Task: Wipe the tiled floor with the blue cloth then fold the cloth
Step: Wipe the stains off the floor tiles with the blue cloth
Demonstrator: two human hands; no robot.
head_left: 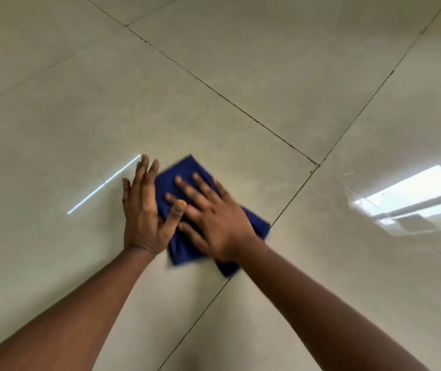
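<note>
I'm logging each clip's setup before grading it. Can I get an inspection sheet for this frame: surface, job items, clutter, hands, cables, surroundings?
Surface: glossy beige tiled floor with dark grout lines crossing right of the hands; no dirt can be made out.
Job's things: blue cloth lying flat on the floor, edges blurred; how many layers it has cannot be told.
Clutter: nothing seen.
Hands: right hand lies flat on the cloth with fingers spread; left hand is open at the cloth's left edge, mostly on bare tile, thumb over the cloth.
Cables: nothing seen.
Surroundings: a bright window-like reflection at the right and a thin streak of light at the left, both on the tiles.
</note>
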